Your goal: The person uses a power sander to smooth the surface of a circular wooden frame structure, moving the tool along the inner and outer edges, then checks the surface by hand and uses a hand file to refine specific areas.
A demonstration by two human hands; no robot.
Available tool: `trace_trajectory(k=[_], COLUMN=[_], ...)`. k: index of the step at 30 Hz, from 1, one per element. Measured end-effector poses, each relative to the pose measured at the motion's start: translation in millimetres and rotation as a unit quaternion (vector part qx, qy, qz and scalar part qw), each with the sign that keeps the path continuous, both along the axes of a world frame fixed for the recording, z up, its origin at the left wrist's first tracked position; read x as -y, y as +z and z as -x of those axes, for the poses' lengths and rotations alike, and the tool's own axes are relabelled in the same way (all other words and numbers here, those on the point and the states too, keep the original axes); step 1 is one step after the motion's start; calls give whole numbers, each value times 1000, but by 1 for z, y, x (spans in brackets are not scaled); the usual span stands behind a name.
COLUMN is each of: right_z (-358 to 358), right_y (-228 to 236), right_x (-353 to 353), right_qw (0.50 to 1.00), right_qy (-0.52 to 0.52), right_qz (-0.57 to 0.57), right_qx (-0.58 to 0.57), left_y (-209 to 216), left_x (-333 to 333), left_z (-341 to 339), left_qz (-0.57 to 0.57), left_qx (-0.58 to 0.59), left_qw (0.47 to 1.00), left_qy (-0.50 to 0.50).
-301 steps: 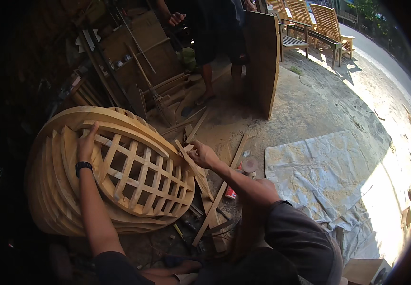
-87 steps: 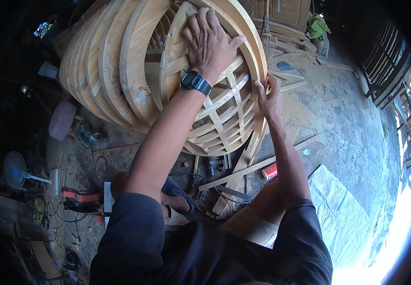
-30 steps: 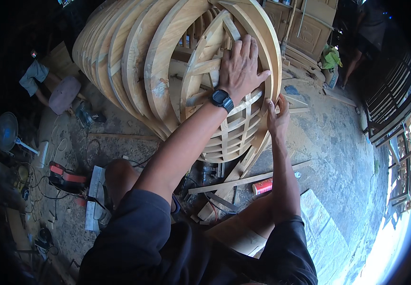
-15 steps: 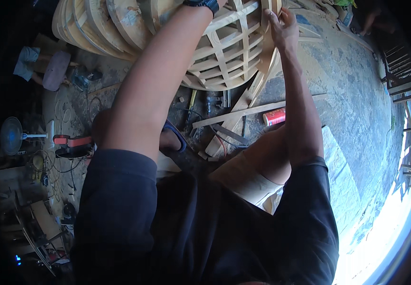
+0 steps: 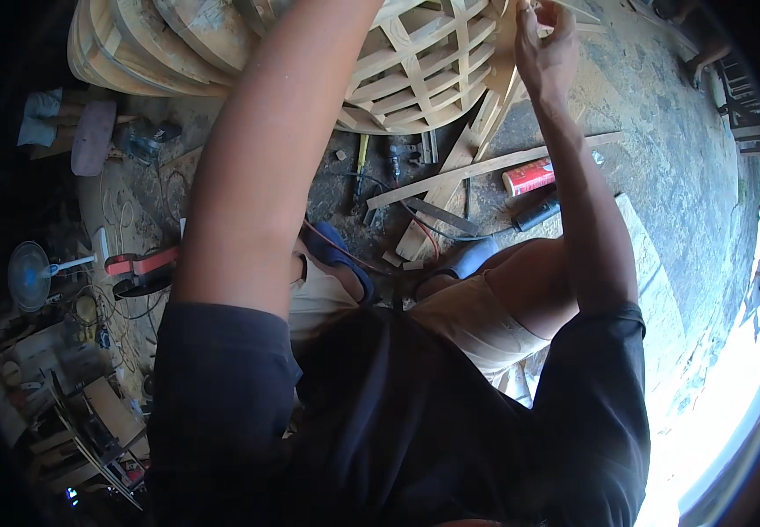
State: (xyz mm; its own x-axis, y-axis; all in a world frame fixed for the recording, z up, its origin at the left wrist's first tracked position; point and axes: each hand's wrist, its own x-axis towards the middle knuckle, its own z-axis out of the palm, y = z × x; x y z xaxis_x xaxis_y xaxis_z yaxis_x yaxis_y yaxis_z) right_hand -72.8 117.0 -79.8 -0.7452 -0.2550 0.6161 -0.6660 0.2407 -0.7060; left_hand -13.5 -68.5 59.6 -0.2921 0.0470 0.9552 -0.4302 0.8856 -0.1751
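Note:
A curved wooden frame [image 5: 437,66] with crossed slats fills the top of the view, with broad bent ribs [image 5: 147,53] on its left side. My left forearm [image 5: 296,114] reaches across the frame and leaves by the top edge, so my left hand is out of sight. Close beside the frame's right end, my right hand [image 5: 548,57] is raised with thumb and fingertips pinched together at the top edge. What they hold, if anything, I cannot make out. A flat pale wooden strip [image 5: 504,53] runs down just left of this hand.
Loose wooden boards [image 5: 498,167] lie crossed on the floor below the frame. Near them are a red can [image 5: 527,177], a dark cylindrical tool [image 5: 538,211], cables and a yellow-handled tool [image 5: 361,158]. A fan [image 5: 30,276] stands at left; another person's legs [image 5: 705,57] show at upper right.
The view has shifted, so the frame sits higher. My left wrist with its dark watch has gone out past the top edge. My right hand has moved up and right, its fingers now drawn together.

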Motion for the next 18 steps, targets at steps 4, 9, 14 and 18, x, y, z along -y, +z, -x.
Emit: trace_trajectory(k=[4, 9, 14, 18], right_z=[-72, -115, -166, -197], right_y=[-9, -126, -261, -286], right_x=[-35, -57, -86, -103], right_qw=[972, 763, 736, 730], right_qy=[182, 380, 267, 279], right_qz=[-111, -511, -593, -595], right_qx=[98, 109, 188, 187], left_y=[30, 33, 30, 32], left_x=[-32, -33, -31, -33], left_z=[-25, -8, -17, -19], left_qz=[-142, -104, -96, -101], left_qx=[122, 86, 90, 101], left_qw=[982, 991, 990, 989], left_qy=[38, 24, 43, 37])
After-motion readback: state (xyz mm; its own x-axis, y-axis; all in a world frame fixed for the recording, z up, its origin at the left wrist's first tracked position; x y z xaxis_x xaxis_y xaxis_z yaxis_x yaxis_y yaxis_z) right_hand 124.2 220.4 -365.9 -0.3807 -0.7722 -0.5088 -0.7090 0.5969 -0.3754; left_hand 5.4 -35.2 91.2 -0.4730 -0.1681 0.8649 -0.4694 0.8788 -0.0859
